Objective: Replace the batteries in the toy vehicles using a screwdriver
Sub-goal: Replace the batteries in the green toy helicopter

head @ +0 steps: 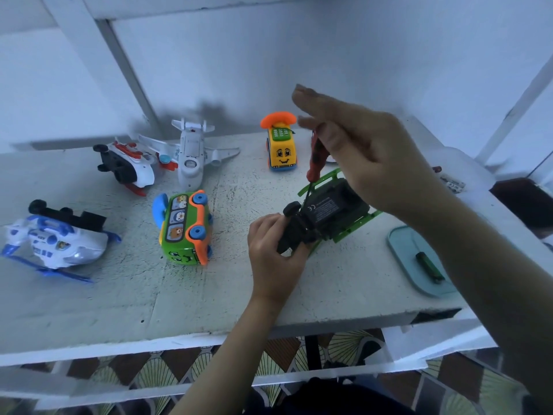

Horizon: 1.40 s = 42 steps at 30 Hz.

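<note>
A green toy vehicle with a black underside [332,208] lies upside down on the white table [209,295]. My left hand [273,254] grips its black wheel end at the near side. My right hand [359,154] holds a red-handled screwdriver [315,158] upright between thumb and fingers, with the index finger stretched out; its shaft points down onto the black underside. A battery [429,268] lies on a light blue tray [401,250] at the right.
Other toys stand on the table: a green and orange bus [185,229] on its side, a yellow phone car [281,148], a white plane [191,154], a red and white helicopter [128,166], a blue and white helicopter [57,238]. Small items [449,181] lie far right.
</note>
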Available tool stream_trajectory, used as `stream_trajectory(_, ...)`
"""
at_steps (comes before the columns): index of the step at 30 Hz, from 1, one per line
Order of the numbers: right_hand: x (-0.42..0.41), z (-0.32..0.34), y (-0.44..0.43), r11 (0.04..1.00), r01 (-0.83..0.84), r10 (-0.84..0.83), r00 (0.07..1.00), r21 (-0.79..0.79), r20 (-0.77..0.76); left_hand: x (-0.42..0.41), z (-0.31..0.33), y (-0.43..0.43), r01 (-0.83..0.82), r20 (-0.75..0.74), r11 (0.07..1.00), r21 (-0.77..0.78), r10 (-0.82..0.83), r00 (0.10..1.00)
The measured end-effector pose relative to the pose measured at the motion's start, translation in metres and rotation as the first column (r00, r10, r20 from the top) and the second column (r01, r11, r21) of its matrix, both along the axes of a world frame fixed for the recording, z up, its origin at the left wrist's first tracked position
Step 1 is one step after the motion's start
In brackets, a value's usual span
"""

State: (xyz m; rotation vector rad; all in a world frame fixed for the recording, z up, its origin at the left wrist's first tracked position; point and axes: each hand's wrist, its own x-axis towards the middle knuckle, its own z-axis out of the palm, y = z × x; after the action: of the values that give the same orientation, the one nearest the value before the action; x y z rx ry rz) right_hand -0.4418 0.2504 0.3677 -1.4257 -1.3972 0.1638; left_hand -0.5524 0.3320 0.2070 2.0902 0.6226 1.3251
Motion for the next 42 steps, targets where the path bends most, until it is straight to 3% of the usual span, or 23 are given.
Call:
stream_trajectory(2, -0.005, 0.0, -0.002, 0.988, -0.155, 0.157, 0.975, 0.027, -0.154, 0.0, 0.0, 0.0, -0.003, 0.004, 1.0, -0.005, 0.003, 1.0)
stream_trajectory(4, -0.007, -0.001, -0.003, 0.987, -0.139, 0.152, 0.968, 0.08, -0.197, 0.0, 0.0, -0.001, -0.002, 0.006, 1.0, -0.006, 0.002, 1.0)
stream_trajectory(5, -0.007, -0.001, -0.003, 0.994, -0.06, 0.074, 0.986, 0.095, -0.147, -0.001, 0.0, -0.001, 0.0, 0.006, 1.0, -0.005, 0.0, 1.0)
stream_trajectory(7, -0.004, -0.003, -0.004, 0.979, 0.131, -0.149, 0.983, 0.159, 0.106, -0.001, 0.0, -0.001, 0.005, 0.009, 1.0, -0.007, -0.005, 1.0)
stream_trajectory(9, -0.005, -0.007, -0.003, 0.936, 0.274, -0.338, 0.875, 0.221, 0.348, 0.0, 0.0, -0.001, 0.001, 0.014, 1.0, -0.015, -0.001, 1.0)
stream_trajectory(11, -0.006, -0.01, -0.002, 0.93, 0.3, -0.364, 0.83, 0.212, 0.423, 0.0, 0.001, -0.001, -0.001, 0.021, 1.0, -0.016, 0.002, 1.0)
stream_trajectory(13, -0.006, -0.009, -0.002, 0.967, 0.211, -0.248, 0.911, 0.145, 0.33, 0.0, 0.001, -0.001, 0.002, 0.023, 1.0, -0.013, -0.002, 1.0)
stream_trajectory(15, -0.008, -0.005, -0.003, 0.995, 0.039, -0.046, 0.996, 0.092, 0.079, 0.0, 0.0, -0.001, 0.005, 0.023, 1.0, -0.015, -0.004, 1.0)
stream_trajectory(17, -0.009, -0.002, -0.003, 0.985, -0.108, 0.129, 0.978, 0.135, -0.163, 0.0, -0.001, -0.001, 0.005, 0.02, 1.0, -0.018, -0.005, 1.0)
stream_trajectory(19, -0.012, 0.002, -0.002, 0.978, -0.113, 0.156, 0.954, 0.174, -0.257, 0.0, -0.001, -0.001, 0.009, 0.017, 1.0, -0.016, -0.008, 1.0)
stream_trajectory(22, -0.011, 0.0, -0.001, 0.986, 0.01, 0.032, 0.968, 0.167, -0.247, -0.001, 0.0, -0.001, 0.012, 0.013, 1.0, -0.016, -0.012, 1.0)
stream_trajectory(25, -0.004, -0.005, 0.0, 0.959, 0.229, -0.247, 0.964, 0.169, 0.093, -0.001, -0.001, -0.001, 0.012, 0.01, 1.0, -0.019, -0.012, 1.0)
stream_trajectory(27, 0.003, -0.008, 0.001, 0.951, 0.266, -0.297, 0.928, 0.157, 0.224, -0.001, -0.001, -0.001, 0.011, 0.009, 1.0, -0.015, -0.011, 1.0)
stream_trajectory(28, 0.004, -0.007, 0.0, 0.968, 0.222, -0.24, 0.952, 0.115, 0.188, -0.001, -0.001, -0.001, 0.01, 0.009, 1.0, -0.015, -0.01, 1.0)
stream_trajectory(30, 0.003, -0.002, -0.003, 0.999, 0.032, -0.031, 0.999, 0.024, -0.028, -0.001, -0.002, -0.001, 0.011, 0.01, 1.0, -0.017, -0.011, 1.0)
stream_trajectory(32, 0.002, 0.002, -0.007, 0.99, -0.137, 0.14, 0.962, 0.032, -0.233, -0.001, -0.002, -0.001, 0.01, 0.005, 1.0, -0.02, -0.009, 1.0)
stream_trajectory(34, 0.002, 0.004, -0.01, 0.987, -0.155, 0.162, 0.943, 0.047, -0.291, -0.001, -0.002, 0.0, 0.012, 0.004, 1.0, -0.021, -0.012, 1.0)
stream_trajectory(35, 0.002, 0.005, -0.01, 0.993, -0.108, 0.115, 0.956, 0.041, -0.268, -0.001, -0.002, 0.0, 0.013, 0.004, 1.0, -0.02, -0.013, 1.0)
stream_trajectory(37, 0.004, 0.002, -0.008, 0.995, 0.095, -0.092, 0.993, 0.035, -0.078, -0.001, -0.002, 0.0, 0.011, 0.001, 1.0, -0.02, -0.011, 1.0)
stream_trajectory(39, 0.005, -0.002, -0.006, 0.957, 0.282, -0.29, 0.936, 0.067, 0.201, -0.001, -0.002, 0.0, 0.006, -0.002, 1.0, -0.021, -0.006, 1.0)
stream_trajectory(40, 0.006, -0.004, -0.005, 0.952, 0.299, -0.307, 0.916, 0.073, 0.257, -0.001, -0.002, 0.0, 0.006, -0.004, 1.0, -0.021, -0.007, 1.0)
stream_trajectory(42, 0.006, -0.004, -0.004, 0.98, 0.194, -0.197, 0.97, 0.034, 0.146, -0.001, -0.001, 0.0, 0.008, -0.009, 1.0, -0.021, -0.008, 1.0)
